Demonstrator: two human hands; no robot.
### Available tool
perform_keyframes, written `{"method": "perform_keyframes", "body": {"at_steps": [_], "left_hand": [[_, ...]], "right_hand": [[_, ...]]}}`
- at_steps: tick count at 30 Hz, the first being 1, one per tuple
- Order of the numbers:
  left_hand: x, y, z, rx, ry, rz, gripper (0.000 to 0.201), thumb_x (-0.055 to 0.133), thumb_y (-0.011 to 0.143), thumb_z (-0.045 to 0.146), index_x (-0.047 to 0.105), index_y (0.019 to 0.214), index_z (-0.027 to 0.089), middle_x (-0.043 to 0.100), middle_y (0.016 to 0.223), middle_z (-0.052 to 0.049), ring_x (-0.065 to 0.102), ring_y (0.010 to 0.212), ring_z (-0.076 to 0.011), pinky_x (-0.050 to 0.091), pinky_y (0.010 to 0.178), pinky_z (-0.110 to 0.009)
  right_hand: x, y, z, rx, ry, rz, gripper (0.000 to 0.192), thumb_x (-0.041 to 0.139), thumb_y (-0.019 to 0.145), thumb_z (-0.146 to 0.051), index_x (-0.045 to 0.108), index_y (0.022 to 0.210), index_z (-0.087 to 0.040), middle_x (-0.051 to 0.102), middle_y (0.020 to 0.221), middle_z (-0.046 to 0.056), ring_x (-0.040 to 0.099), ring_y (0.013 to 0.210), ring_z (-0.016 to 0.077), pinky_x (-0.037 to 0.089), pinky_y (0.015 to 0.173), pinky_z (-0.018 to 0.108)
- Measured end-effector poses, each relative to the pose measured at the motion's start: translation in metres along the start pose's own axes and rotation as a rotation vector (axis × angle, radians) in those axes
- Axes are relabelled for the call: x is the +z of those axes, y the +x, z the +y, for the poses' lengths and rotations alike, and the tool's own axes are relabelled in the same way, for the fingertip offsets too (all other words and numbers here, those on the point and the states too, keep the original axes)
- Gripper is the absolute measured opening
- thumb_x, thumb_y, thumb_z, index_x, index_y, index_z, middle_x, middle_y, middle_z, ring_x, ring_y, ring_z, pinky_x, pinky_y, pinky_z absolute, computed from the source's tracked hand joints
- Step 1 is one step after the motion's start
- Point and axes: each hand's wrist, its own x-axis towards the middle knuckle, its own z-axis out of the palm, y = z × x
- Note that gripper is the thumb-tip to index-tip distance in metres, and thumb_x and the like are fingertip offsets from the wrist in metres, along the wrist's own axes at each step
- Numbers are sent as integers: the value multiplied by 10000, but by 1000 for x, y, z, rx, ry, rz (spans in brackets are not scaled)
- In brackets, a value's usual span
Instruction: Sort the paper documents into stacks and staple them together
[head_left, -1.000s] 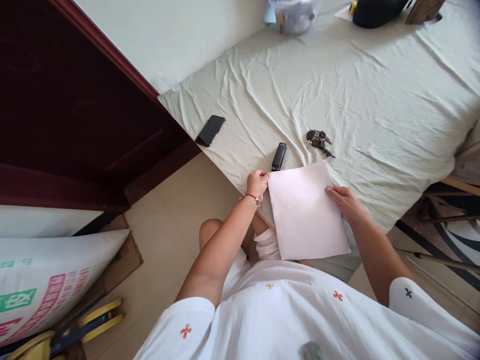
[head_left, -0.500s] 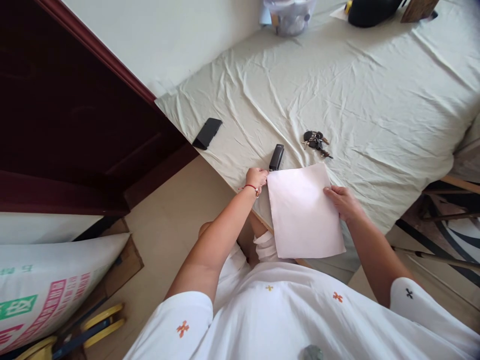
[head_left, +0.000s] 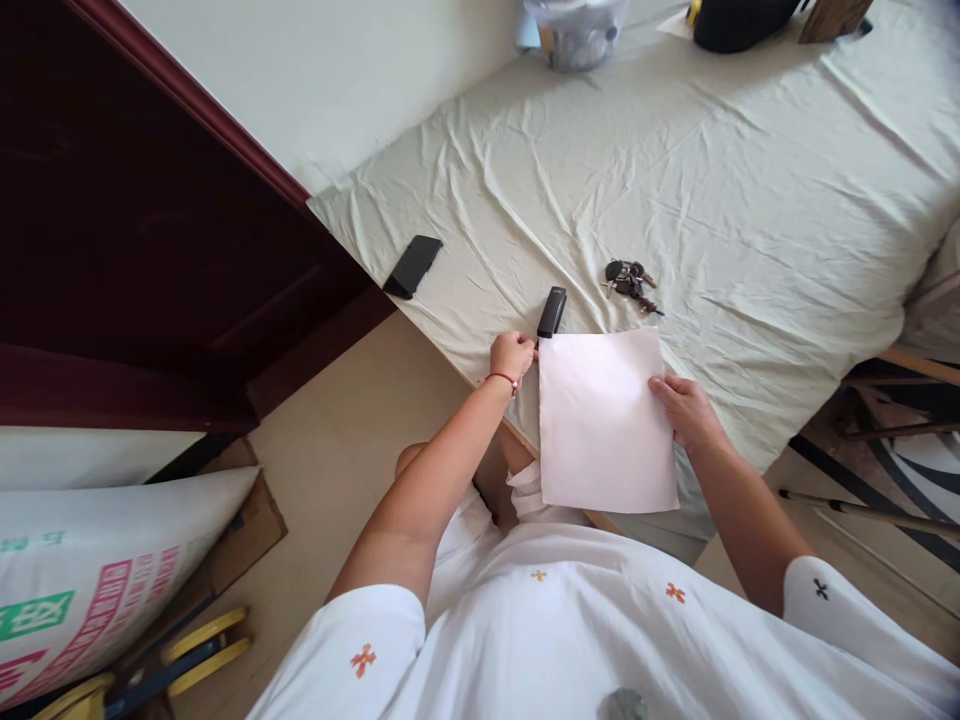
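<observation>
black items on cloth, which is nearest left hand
The stapler by the upper left corner of the paper; the keys, angular black object and rounded black object lie farther from the left hand.

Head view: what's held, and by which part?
Paper sheet, by its right edge in the right hand; whether the left hand also grips anything is unclear.

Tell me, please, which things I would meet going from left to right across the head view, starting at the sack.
Sack → black object → left hand → paper → right hand.
</observation>
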Motion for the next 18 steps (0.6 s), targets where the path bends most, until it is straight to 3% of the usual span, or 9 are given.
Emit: {"method": "perform_keyframes", "body": {"at_steps": [2,4,7,10,13,18], "left_hand": [[-6,-2,3,161,73,72,129,618,801,85,719,832,158,721,817,-97,668,826,-208,495,805,-306],[-13,-6,8,422,186,120,299,549,846,61,746,1046,162,741,1109,-138,664,1071,-234,466,1005,-349],[-19,-13,15,760,364,14,501,457,836,-15,741,1185,204,684,1362,-104,561,1331,-225,351,1187,-399],[-20,-17,15,833,513,-117,533,457,810,-40,774,1125,250,715,1339,-53,500,1429,-238,266,1240,-504],[-19,-19,7,844,607,-127,558,455,822,-37,761,1176,267,697,1372,-51,488,1456,-246,161,1262,-579],[-17,-24,-6,841,730,-131,588,428,862,-9,686,1326,242,628,1456,-63,496,1455,-215,61,1296,-566]], "right_hand": [[2,-2,1,8,13,12,190,706,752,-407,716,833,-235,752,686,53,710,572,272,545,460,356],[4,-3,2,4,10,18,195,694,762,-405,717,861,-238,759,701,52,715,588,271,550,471,355],[5,-3,4,2,17,19,186,690,771,-400,713,871,-245,761,709,47,716,596,266,550,479,351],[4,-2,5,0,28,14,165,695,772,-394,706,846,-247,751,683,43,710,585,262,536,467,343],[5,-2,6,1,44,15,145,702,772,-382,702,828,-248,739,657,37,700,574,253,530,468,333],[7,-4,7,38,63,46,109,666,794,-348,679,778,-241,729,656,24,660,534,208,507,470,298]]}}
